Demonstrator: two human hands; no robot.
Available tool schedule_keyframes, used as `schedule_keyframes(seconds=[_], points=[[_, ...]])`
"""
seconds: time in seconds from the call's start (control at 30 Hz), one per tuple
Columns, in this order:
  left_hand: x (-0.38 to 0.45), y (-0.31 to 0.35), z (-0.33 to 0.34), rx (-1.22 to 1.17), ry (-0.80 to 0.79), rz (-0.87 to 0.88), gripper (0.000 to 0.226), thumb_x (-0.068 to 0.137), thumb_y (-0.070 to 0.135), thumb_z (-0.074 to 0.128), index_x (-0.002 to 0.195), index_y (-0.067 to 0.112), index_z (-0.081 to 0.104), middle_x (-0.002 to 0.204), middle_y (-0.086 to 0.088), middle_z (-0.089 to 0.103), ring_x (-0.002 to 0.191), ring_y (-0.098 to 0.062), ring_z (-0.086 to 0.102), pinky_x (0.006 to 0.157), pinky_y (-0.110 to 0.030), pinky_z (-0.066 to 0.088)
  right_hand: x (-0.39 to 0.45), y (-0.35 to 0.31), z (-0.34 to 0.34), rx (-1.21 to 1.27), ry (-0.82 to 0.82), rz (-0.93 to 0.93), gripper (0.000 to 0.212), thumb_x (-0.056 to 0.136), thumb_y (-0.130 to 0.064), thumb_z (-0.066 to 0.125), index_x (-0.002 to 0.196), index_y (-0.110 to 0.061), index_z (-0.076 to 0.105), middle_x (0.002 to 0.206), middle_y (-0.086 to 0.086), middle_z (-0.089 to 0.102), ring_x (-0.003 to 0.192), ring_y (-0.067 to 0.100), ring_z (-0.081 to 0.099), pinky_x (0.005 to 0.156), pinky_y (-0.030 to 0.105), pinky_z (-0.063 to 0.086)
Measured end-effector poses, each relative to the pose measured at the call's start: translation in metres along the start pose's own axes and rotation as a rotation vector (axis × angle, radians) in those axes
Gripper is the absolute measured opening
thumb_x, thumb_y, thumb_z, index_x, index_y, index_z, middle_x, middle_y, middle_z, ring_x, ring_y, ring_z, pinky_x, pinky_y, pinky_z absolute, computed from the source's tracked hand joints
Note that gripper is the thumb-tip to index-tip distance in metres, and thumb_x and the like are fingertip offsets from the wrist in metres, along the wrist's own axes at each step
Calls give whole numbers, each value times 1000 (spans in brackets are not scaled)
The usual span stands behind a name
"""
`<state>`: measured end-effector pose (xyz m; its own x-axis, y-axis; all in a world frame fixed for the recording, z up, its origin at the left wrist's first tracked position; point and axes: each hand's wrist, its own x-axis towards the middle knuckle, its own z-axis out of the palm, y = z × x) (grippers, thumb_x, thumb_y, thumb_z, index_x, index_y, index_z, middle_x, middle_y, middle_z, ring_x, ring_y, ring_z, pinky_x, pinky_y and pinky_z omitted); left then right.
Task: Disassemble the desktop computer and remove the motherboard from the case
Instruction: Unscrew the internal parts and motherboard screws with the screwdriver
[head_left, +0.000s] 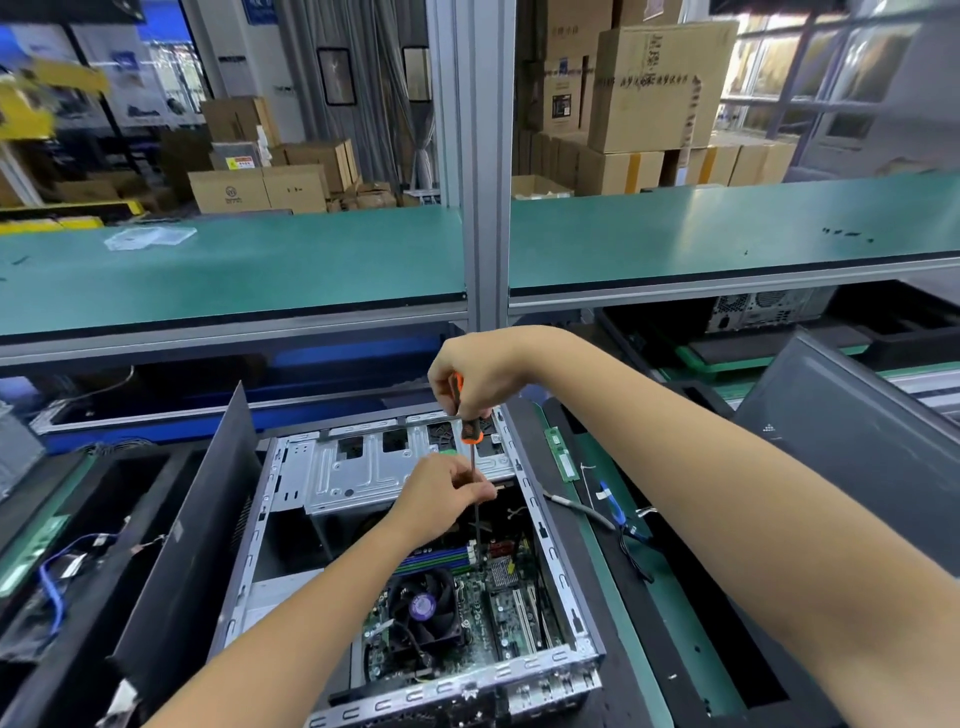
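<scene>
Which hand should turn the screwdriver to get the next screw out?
Probably the right hand: it already grips the screwdriver by its orange handle, on top. The left hand pinches the shaft lower down, better for steadying it over the motherboard.

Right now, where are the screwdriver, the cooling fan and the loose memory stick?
screwdriver (469, 431): head view, on its orange and black handle below the right hand.
cooling fan (422, 606): head view, on its purple hub label.
memory stick (561, 454): head view, on the green board lying right of the case.
</scene>
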<state>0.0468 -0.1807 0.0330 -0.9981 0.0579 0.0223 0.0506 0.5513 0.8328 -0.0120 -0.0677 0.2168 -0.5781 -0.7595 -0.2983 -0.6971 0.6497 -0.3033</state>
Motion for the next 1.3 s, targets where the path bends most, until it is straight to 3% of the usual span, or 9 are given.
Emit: schedule_keyframes(seconds=[0.1,0.17,0.27,0.4,0.63,0.73,0.97,1.13,1.3], points=[[0,5,-2,-59,-114,6,20,92,7,60,83,21,72,82,3,74,82,-10,69,85,-28,54,1,-1,-3,34,-53,21,20,81,5,59,80,-15,60,85,3,63,75,18,64,57,22,46],[0,6,-2,-77,-107,-16,25,94,1,53,82,16,71,81,3,74,83,-14,70,85,-31,54,3,-2,-1,78,-52,36,18,81,5,60,82,-13,59,83,2,61,70,16,63,54,20,48],[1,5,0,-71,-56,-34,28,93,-1,54,75,13,71,75,2,73,78,-14,70,86,-35,55,6,-2,5,96,22,50,8,86,-13,65,85,-13,57,84,4,64,68,18,67,51,22,48],[2,3,3,-106,7,-62,31,90,-1,58,67,15,69,70,2,71,73,-13,69,85,-36,55,10,-3,12,2,186,110,29,96,-37,51,87,-10,50,82,9,67,51,16,68,49,25,41],[5,1,7,-9,26,-16,24,86,14,69,63,18,73,68,-1,70,71,-29,65,72,-42,53,2,-1,10,-76,198,184,30,94,-21,53,67,-9,46,49,5,61,39,18,64,49,27,52],[5,0,6,-2,30,-15,23,86,15,69,63,19,73,68,-4,71,72,-34,65,70,-43,54,3,0,10,-24,157,142,14,88,-13,60,80,-3,56,71,13,69,50,20,69,46,24,51],[4,-1,4,33,31,18,26,83,17,73,59,27,69,59,11,66,57,1,60,57,-14,46,5,2,7,-26,73,37,14,80,-7,70,84,-13,59,75,1,65,61,18,69,53,24,47],[4,-2,5,37,45,7,20,81,20,75,62,19,71,64,0,70,63,-16,64,64,-31,52,6,3,4,-17,41,32,21,76,-5,74,84,-15,58,76,0,63,67,20,68,51,22,46],[6,-5,8,64,70,-3,23,79,25,78,62,13,67,66,-7,69,62,-21,62,59,-32,50,4,4,4,-9,10,19,19,78,-10,75,86,-16,60,81,1,64,72,21,68,55,23,48]])
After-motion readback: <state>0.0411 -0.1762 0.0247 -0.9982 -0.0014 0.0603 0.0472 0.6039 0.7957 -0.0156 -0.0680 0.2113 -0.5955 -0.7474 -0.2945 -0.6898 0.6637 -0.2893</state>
